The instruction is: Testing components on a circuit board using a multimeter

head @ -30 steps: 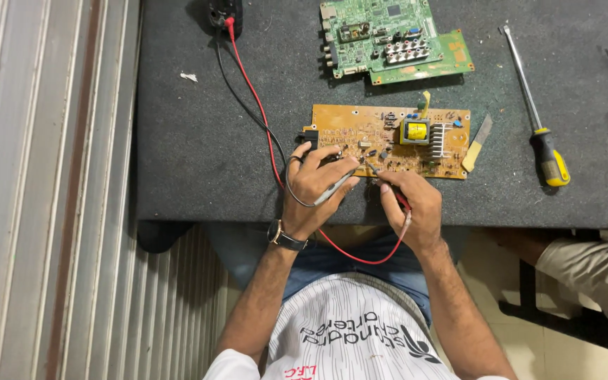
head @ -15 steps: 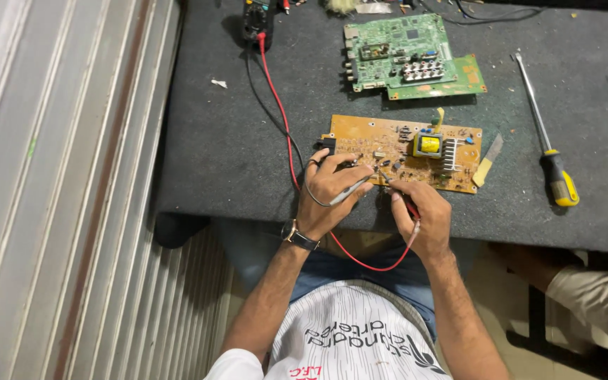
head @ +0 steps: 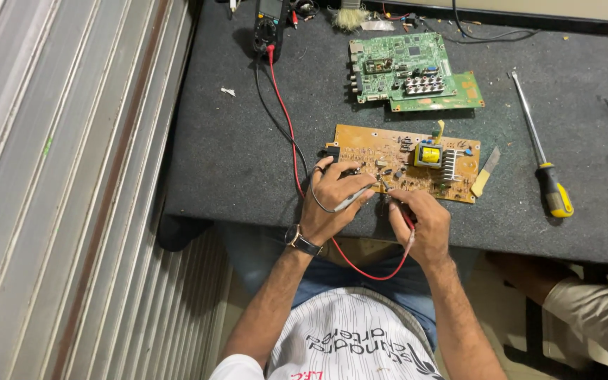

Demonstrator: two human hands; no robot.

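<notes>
The left hand (head: 332,200) has its fingers closed pen-style around a grey probe (head: 352,199), its tip aimed at the near edge of the brown circuit board (head: 388,158); the right hand (head: 420,222) pinches a red probe (head: 405,214) the same way, tip just beside the other's on the board. Both wrists sit at the edge of the dark table (head: 248,155), and bracing them there looks the best way to steady the tips so neither slips onto a neighbouring solder point. The red lead (head: 286,119) and a black lead (head: 265,109) run back to the multimeter (head: 270,24) at the far edge; they should stay slack. A green circuit board (head: 402,70) and a yellow-handled screwdriver (head: 543,162) lie well apart.
</notes>
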